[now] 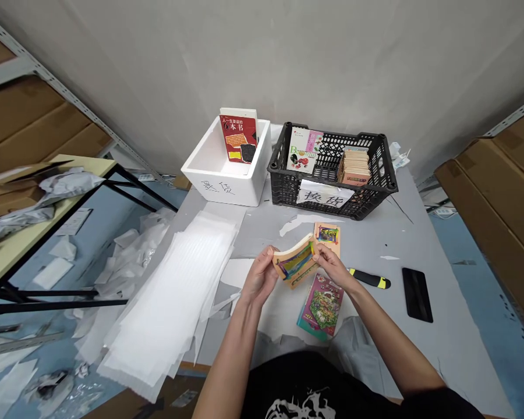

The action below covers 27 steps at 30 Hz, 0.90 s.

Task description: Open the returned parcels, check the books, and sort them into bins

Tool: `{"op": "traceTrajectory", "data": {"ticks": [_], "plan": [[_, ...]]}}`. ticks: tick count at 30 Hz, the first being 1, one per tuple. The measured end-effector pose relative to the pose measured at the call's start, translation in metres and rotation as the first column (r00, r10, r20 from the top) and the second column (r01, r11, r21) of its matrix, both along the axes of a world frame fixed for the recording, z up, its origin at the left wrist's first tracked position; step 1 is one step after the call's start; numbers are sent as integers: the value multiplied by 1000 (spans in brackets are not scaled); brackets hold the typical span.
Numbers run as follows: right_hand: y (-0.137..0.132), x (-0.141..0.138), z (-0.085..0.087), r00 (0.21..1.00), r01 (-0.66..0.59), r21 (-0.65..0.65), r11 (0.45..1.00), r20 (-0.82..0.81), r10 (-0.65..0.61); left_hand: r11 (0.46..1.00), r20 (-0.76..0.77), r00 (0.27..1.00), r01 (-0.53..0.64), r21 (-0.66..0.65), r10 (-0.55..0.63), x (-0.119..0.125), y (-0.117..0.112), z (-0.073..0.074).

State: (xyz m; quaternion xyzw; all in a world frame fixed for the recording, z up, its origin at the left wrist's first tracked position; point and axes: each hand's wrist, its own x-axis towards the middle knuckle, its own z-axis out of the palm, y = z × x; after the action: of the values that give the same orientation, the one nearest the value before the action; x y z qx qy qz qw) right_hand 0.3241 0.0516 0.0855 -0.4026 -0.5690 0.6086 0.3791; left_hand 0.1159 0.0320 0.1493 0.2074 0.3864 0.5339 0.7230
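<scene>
1. Grey-topped worktable (456,349): it bears everything below.
2. Stack of white packing sheets (170,297): spread along the left side; none is around a book.
3. Black lattice crate (283,195), labelled 换货: a white-and-pink book (301,148) and a row of small books (355,169) already stand inside.
4. White foam box (244,195), beside the crate: a red-covered book (239,139) leans in it.
5. Purple-and-teal illustrated book (325,305): flat, near the person, untouched.
6. Orange picture-cover paperback (294,265): bowed, above the table. The left hand (261,276) pinches one end, the right hand (330,265) the other. Its handling seems midway: picked up, not yet put down.
7. Matching orange book (327,231): on the table, partly hidden by the right hand.
8. Black smartphone (417,294): right side.
9. Yellow-and-black tool (370,279): beside the right forearm, unheld.
</scene>
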Motion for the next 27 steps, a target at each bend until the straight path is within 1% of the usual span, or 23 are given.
{"op": "traceTrajectory", "data": {"ticks": [1,2,3,4,5,6,7,8,9,10,11,12,14,16,19,21,23,25,27], "plan": [[3,1,4,999,8,11,1000,35,-9,999,-121,993,12,48,-6,-5,3,-1],[6,3,8,997,14,31,999,78,-16,995,-272,962,38,97,-10,-11,7,-2],[9,5,13,991,13,60,998,129,-21,986,-436,900,80,146,-8,-16,12,-2],[12,6,17,983,2,97,995,180,-20,973,-592,806,140,184,-4,-20,16,-1],[15,7,21,974,-17,139,990,225,-15,956,-721,693,212,204,-1,-22,21,0],[18,8,25,966,-38,185,982,259,-11,935,-814,581,287,209,4,-22,24,3],[21,9,27,960,-58,229,972,281,-8,911,-874,486,355,211,13,-21,26,6],[24,10,30,956,-74,268,961,294,-8,887,-909,415,411,211,23,-18,26,9],[26,11,31,954,-82,305,949,301,-14,865,-926,375,451,217,37,-15,25,13],[28,13,32,953,-88,337,937,302,-19,846,-930,364,479,235,52,-11,24,17],[30,15,33,954,-94,361,928,299,-20,827,-924,376,497,262,66,-7,21,21],[32,17,33,956,-103,373,922,292,-12,811,-912,403,508,290,74,-4,18,25],[33,21,32,965,-119,370,921,263,19,786,-886,461,529,320,50,1,13,32],[33,25,31,971,-138,334,932,231,61,765,-878,478,567,305,-4,3,10,37],[34,27,28,972,-192,223,956,174,155,740,-886,460,615,273,-55,7,11,39],[36,27,22,964,-255,130,958,105,243,737,-877,477,614,284,-60,11,12,38],[39,25,15,950,-313,54,948,7,313,747,-854,515,594,298,-69,16,13,37],[43,22,7,931,-354,-2,935,-101,352,767,-832,548,569,296,-85,20,13,38],[45,20,3,913,-376,-44,926,-186,362,783,-827,554,555,281,-95,23,13,41]]}}
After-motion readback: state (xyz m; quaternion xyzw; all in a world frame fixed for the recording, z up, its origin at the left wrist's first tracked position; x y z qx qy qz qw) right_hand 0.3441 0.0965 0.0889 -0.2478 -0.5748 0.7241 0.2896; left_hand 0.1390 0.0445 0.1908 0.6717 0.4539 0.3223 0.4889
